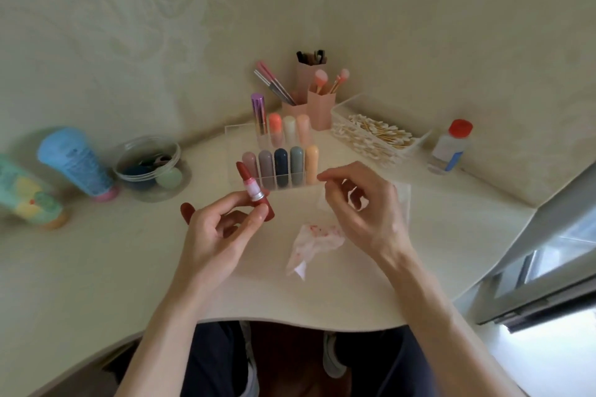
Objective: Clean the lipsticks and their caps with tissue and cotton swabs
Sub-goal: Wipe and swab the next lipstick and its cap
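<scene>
Left hand (pixel 219 229) grips the uncapped lipstick (pixel 254 193); whether the curled right hand (pixel 358 206) pinches anything is unclear.

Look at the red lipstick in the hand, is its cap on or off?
Off. The lipstick in the left hand shows its bare red tip poking up above the silver collar.
</scene>
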`<control>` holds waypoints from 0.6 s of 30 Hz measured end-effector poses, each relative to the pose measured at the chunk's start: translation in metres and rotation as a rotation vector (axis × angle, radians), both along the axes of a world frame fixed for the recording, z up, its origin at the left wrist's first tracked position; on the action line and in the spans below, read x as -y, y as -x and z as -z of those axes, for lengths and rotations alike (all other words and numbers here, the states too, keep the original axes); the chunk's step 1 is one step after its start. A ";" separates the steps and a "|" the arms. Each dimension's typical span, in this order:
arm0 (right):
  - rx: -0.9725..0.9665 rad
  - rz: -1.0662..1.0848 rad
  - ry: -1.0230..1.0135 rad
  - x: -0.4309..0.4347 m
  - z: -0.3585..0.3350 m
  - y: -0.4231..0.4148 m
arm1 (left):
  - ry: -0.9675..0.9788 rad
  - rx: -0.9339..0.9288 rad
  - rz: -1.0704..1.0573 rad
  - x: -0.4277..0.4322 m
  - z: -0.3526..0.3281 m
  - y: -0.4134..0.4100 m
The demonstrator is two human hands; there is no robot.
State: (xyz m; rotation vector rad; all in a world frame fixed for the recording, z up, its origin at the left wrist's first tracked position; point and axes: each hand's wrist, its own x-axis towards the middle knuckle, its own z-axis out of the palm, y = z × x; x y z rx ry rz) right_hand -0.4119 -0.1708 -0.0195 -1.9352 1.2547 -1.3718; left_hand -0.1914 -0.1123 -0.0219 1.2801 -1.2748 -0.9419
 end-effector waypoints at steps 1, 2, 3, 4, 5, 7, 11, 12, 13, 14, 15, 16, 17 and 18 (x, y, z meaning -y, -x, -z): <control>-0.047 -0.149 -0.041 -0.001 -0.002 -0.001 | -0.001 -0.004 -0.014 -0.001 -0.001 -0.003; -0.106 -0.269 -0.097 -0.001 -0.002 -0.001 | -0.001 -0.005 -0.023 -0.001 -0.001 -0.006; -0.169 -0.356 -0.147 -0.002 -0.002 0.001 | 0.000 0.000 -0.026 -0.002 -0.002 -0.009; -0.230 -0.412 -0.180 -0.001 -0.002 0.003 | 0.004 0.005 -0.025 -0.003 -0.002 -0.011; -0.283 -0.449 -0.201 -0.002 -0.001 0.005 | 0.007 0.006 -0.022 -0.003 -0.002 -0.013; -0.365 -0.470 -0.249 -0.002 0.003 0.004 | 0.006 -0.005 -0.027 -0.004 -0.001 -0.016; -0.371 -0.349 -0.198 0.006 0.010 -0.016 | 0.015 -0.035 -0.047 -0.004 0.001 -0.014; -0.377 -0.310 -0.146 0.007 0.012 -0.024 | 0.014 -0.042 -0.053 -0.004 0.001 -0.014; -0.384 -0.262 -0.089 0.008 0.014 -0.031 | 0.011 -0.047 -0.059 -0.004 0.001 -0.014; -0.394 -0.217 -0.029 0.007 0.015 -0.038 | 0.010 -0.052 -0.062 -0.005 0.000 -0.013; -0.416 -0.175 0.041 0.006 0.015 -0.043 | 0.008 -0.056 -0.064 -0.005 0.000 -0.013; -0.449 -0.137 0.113 0.004 0.016 -0.048 | 0.004 -0.060 -0.066 -0.005 0.000 -0.014; -0.482 -0.096 0.177 0.002 0.016 -0.051 | 0.000 -0.066 -0.065 -0.005 0.000 -0.014; -0.501 -0.050 0.226 0.001 0.016 -0.052 | -0.004 -0.073 -0.063 -0.005 0.000 -0.014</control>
